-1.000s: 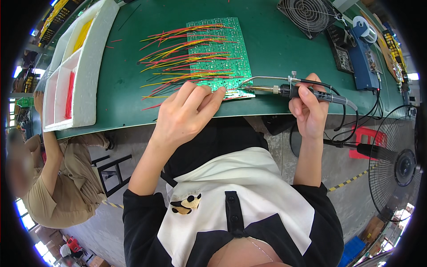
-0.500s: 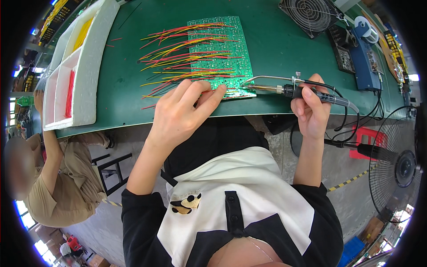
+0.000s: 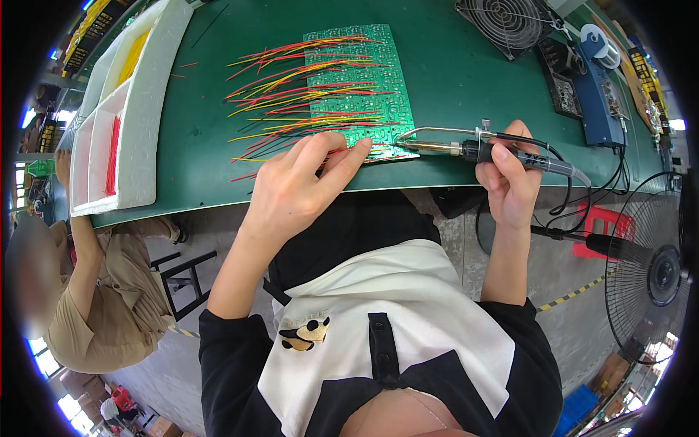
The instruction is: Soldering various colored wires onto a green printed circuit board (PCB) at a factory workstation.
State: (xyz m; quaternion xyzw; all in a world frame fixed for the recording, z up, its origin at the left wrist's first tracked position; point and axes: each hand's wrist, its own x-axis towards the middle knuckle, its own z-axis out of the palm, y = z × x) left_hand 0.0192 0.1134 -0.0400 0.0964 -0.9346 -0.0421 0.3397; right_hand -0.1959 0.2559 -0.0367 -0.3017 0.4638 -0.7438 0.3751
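A green circuit board panel [image 3: 397,80] lies on the bench, with rows of red, yellow and black wires [image 3: 280,93] reaching out past its left side. My left hand [image 3: 295,178] rests over the panel's near-left corner, its fingers pinched on a thin wire that they mostly hide. In my right hand [image 3: 513,178] is a soldering iron [image 3: 477,151] with a curved metal solder-feed tube [image 3: 444,130] fixed along it. The iron's tip and the tube's end meet at the panel's near-right corner, just right of my left fingertips.
A white foam box [image 3: 142,138] with yellow and red wires stands at left. Far right are a small black fan [image 3: 506,25], a blue soldering station [image 3: 601,102] and a solder spool [image 3: 598,47]. A co-worker [image 3: 109,306] sits at left; a large fan [image 3: 659,273] stands at right.
The panel and its wires have shifted very slightly to the left in view. Both hands keep nearly the same pose, with the iron's tip still at the panel's near-right corner.
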